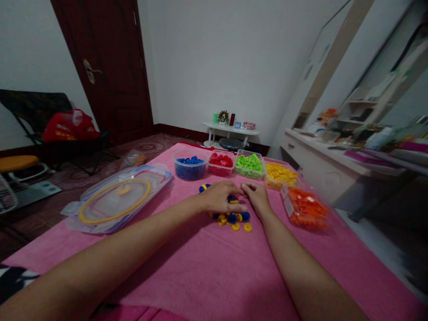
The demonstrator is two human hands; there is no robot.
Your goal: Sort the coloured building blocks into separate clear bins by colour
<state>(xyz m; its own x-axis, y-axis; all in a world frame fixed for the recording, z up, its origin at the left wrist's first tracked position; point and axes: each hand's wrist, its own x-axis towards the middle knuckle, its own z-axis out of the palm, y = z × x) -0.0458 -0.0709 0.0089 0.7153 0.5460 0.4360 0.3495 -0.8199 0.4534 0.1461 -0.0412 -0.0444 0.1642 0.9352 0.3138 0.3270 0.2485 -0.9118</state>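
My left hand [219, 196] curves over a joined group of blue and yellow plastic toy pieces [239, 217], its thumb and fingers around them on the pink cloth [214, 258]. A little red shows between the fingers, and the hand covers much of the group. Two loose yellow discs [247, 227] lie just in front of it. Close on the right, my right hand [257, 197] has its fingertips pressed together beside the left fingertips; whatever is in them is too small or hidden to name.
Along the back stand containers of pieces: blue tub [190, 171], red box [220, 168], green box [249, 166], yellow box [280, 174]. An orange-filled box [306, 209] stands at right. Stacked clear lids [115, 205] lie left. A white dresser [327, 154] stands beyond the right side.
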